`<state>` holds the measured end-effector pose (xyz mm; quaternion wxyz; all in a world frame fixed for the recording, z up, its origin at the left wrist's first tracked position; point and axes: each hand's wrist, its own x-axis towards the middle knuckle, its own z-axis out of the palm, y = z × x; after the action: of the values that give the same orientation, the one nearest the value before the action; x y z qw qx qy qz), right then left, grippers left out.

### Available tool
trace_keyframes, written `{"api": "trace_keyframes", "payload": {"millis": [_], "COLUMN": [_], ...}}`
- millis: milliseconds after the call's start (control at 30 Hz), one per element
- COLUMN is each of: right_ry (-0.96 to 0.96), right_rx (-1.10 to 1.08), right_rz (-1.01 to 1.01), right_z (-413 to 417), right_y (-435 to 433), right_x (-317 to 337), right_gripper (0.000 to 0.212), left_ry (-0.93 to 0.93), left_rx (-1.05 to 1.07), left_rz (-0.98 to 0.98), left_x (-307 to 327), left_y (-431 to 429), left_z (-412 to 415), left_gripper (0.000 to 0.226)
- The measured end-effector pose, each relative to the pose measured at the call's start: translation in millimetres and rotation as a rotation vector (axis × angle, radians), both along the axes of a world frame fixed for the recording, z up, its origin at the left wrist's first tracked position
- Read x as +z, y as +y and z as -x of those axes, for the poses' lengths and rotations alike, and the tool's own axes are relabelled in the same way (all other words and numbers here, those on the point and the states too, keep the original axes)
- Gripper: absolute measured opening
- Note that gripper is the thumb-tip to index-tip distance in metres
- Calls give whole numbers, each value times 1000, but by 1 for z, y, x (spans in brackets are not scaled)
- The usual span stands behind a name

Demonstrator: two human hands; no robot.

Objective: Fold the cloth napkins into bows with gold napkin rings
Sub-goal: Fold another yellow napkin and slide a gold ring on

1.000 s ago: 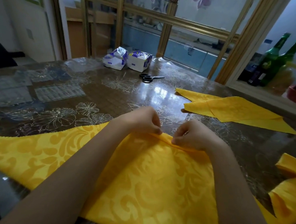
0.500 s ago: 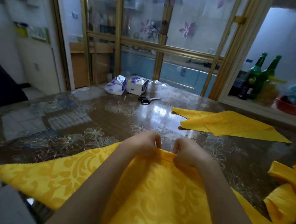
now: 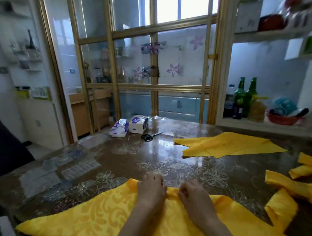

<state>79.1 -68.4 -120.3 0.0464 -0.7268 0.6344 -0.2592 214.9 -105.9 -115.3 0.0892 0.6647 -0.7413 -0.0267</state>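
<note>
A large yellow damask napkin (image 3: 88,222) lies spread across the near edge of the table. My left hand (image 3: 151,190) and my right hand (image 3: 191,193) sit side by side at its far edge, each with curled fingers pinching a small fold of the cloth between them. A second yellow napkin (image 3: 231,144) lies flat farther back on the right. Folded yellow napkin pieces (image 3: 302,191) lie at the right edge. No gold napkin ring shows in this view.
The table (image 3: 117,160) has a glossy floral cover. Black-handled scissors (image 3: 150,136) and two tissue packs (image 3: 128,126) lie at the far side. Green bottles (image 3: 245,97) and a red bowl (image 3: 281,118) stand on a shelf at the right.
The camera has tilted up, so the hands and napkin sit lower in view. Both hands keep pinching the napkin's far edge and have drawn slightly closer to me.
</note>
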Motion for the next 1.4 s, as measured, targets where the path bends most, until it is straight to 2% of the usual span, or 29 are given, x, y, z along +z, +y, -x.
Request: {"api": "trace_keyframes", "payload": {"millis": [100,167,300,367,467,567,667,767,867,933,1000,1100,1200,1300,1400], "right_ry": [150,212,79,42,-7,-4,97,131,34,-43,-64,62,229,218,216], "right_rx": [-23,-27,68,88,54,35,40,84,83,76,43,11,37,56,51], "right_rz": [124,90,25,-47,-18,70,82,-21,-146,-145,-125,-116,-203,-322,-343], "right_z": [0,0,21,20,22,19,12,9,11,13,18,15,8,8,10], "right_y": [-6,-13,-29,-24,-21,-14,-8,-2,2,1,1,2,-1,-3,-4], "right_x": [1,10,9,5,4,6,11,15,16,15,15,15,3,-5,-6], "right_gripper": [28,25,28,26,21,11,10,10,5,19,30,28,37,47,49], "left_ry": [40,97,210,227,247,269,310,290,266,280,208,153,257,203,148], "left_rx": [-22,-66,-147,-129,-91,-85,-98,-83,-40,13,34,-3,-133,-186,-172], "left_rz": [80,88,46,33,86,171,232,182,65,6,35,139,102,-26,-63], "left_x": [-6,-5,3,0,3,2,3,4,9,12,12,5,-4,-10,-12], "left_y": [-1,-7,-14,-5,0,3,6,9,12,13,12,13,9,5,1], "left_z": [-1,-6,-19,-24,-24,-23,-22,-23,-22,-25,-20,-14,-9,-7,-6], "left_gripper": [32,33,35,34,30,27,26,23,15,31,36,30,30,40,45]}}
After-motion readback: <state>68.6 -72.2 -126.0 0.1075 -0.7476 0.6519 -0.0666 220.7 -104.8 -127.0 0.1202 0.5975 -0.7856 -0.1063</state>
